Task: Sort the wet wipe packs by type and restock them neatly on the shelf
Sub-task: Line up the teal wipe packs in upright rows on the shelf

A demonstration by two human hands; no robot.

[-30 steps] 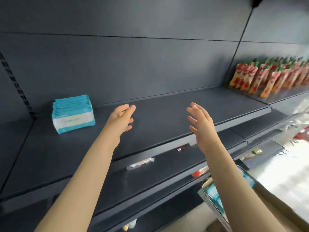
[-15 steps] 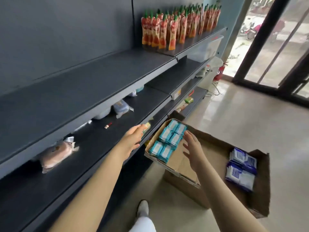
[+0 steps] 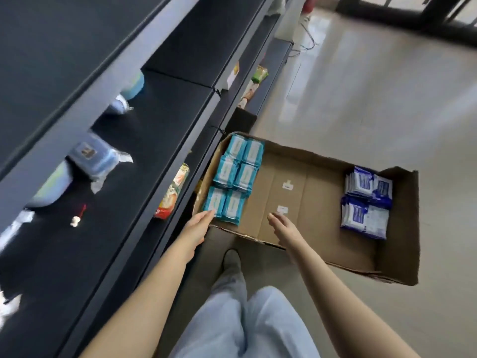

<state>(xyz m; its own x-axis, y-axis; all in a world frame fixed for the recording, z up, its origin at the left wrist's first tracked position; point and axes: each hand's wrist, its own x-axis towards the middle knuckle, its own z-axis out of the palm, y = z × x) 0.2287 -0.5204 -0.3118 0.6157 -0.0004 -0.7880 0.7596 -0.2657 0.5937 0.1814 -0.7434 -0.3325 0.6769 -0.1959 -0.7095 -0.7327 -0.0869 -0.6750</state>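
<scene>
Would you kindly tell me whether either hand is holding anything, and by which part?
Nothing is held. The left hand, fingers straight, reaches toward the nearest teal pack; the right hand hovers open over the cardboard box.

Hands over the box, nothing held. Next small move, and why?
Likely shift the right hand left and clasp the nearest teal packs between both hands: the left hand is at their corner, the right hand hovers open over bare floor of the box.

Just one view here: head cam, wide-angle, pointing steeply down from standing height. Shelf (image 3: 160, 120) runs along the left, cardboard box (image 3: 284, 161) on the floor (image 3: 387, 99) sits dead centre, legs (image 3: 278, 332) at the bottom.
</scene>
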